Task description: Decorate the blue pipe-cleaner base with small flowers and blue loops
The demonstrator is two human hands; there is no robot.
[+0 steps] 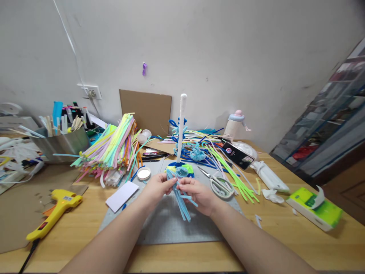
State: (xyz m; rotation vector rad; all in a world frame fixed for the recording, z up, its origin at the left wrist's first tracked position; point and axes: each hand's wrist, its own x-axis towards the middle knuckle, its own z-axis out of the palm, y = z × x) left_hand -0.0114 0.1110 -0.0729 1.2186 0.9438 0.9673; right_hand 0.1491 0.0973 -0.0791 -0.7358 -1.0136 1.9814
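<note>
Blue pipe cleaners (181, 205) slanted down rightward. The left hand (158, 189) and right hand (199, 196) pinched them from either side.

I see a loose bundle of light-blue, fuzzy pipe cleaners (182, 208) slanting above the grey mat (162, 233), its upper part pinched in the fingers (170, 183); the longer ends run nearly parallel, while shorter strands jut rightward.

Beside the right hand (199, 194), passage is obstructed by scissors (212, 178); straight ahead, by the white rod (181, 129). Between glue gun (58, 207) and white card (122, 196), room is offered across the counter (92, 207).
</note>
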